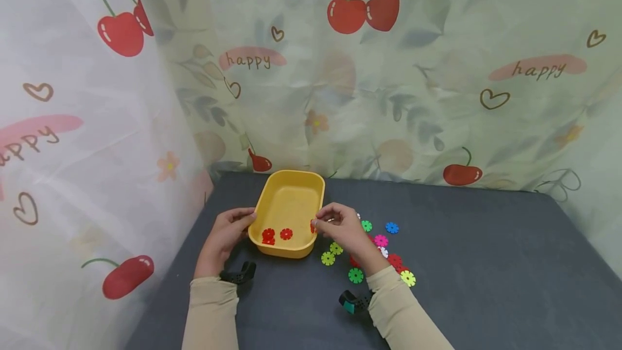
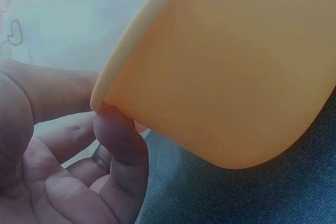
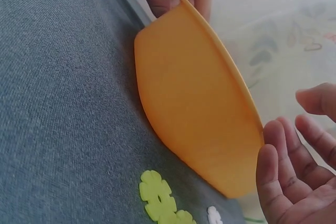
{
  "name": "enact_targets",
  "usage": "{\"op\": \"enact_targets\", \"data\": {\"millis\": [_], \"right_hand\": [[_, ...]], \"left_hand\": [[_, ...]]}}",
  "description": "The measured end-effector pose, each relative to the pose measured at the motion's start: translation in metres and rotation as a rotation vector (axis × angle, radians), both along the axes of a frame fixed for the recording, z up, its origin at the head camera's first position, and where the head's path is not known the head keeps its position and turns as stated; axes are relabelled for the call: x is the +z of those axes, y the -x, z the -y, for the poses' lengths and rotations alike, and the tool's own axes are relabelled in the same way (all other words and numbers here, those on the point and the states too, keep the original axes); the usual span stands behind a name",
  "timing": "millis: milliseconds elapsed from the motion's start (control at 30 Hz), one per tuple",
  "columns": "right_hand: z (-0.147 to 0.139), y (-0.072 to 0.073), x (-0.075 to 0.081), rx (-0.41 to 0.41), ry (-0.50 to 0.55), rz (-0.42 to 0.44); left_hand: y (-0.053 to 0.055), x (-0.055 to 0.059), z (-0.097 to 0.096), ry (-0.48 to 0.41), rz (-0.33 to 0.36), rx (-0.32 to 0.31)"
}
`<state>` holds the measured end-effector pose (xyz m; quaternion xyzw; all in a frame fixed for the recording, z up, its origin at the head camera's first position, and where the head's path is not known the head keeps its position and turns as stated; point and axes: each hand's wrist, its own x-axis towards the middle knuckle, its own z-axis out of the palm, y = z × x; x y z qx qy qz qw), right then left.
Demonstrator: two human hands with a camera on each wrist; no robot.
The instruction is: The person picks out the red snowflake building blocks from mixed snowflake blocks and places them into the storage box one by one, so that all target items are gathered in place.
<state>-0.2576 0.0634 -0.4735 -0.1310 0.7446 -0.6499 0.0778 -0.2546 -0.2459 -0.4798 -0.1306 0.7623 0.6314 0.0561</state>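
Note:
A yellow plastic tray (image 1: 291,201) with rounded corners stands on the table, and red snowflake building discs (image 1: 286,234) lie near its front end. My left hand (image 1: 224,236) pinches the tray's left rim between thumb and fingers; the left wrist view shows this rim (image 2: 142,24) close up. Over the tray's right rim is my right hand (image 1: 346,229). In the right wrist view its thumb and fingers (image 3: 270,166) are spread apart, with no disc seen between them. One red disc (image 1: 313,226) shows at the right thumb tip in the head view, against the tray's inner right wall.
Right of the tray, loose snowflake discs lie scattered on the dark table (image 1: 486,263): yellow-green (image 1: 328,258), green (image 1: 356,275), pink (image 1: 381,240), blue (image 1: 391,228), red and white. My right forearm partly covers them. A patterned curtain (image 1: 311,96) hangs behind the table.

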Motion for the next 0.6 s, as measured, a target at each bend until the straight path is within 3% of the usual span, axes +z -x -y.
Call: {"op": "enact_targets", "data": {"millis": [367, 500, 600], "right_hand": [[-0.010, -0.002, 0.003, 0.024, -0.016, -0.033], [-0.028, 0.000, 0.003, 0.037, -0.060, -0.063], [-0.049, 0.000, 0.002, -0.005, -0.113, -0.079]], "left_hand": [[-0.003, -0.001, 0.006, 0.011, 0.016, 0.002], [-0.002, -0.002, 0.005, 0.011, 0.005, 0.017], [0.000, -0.001, 0.000, -0.002, -0.013, -0.007]]}}
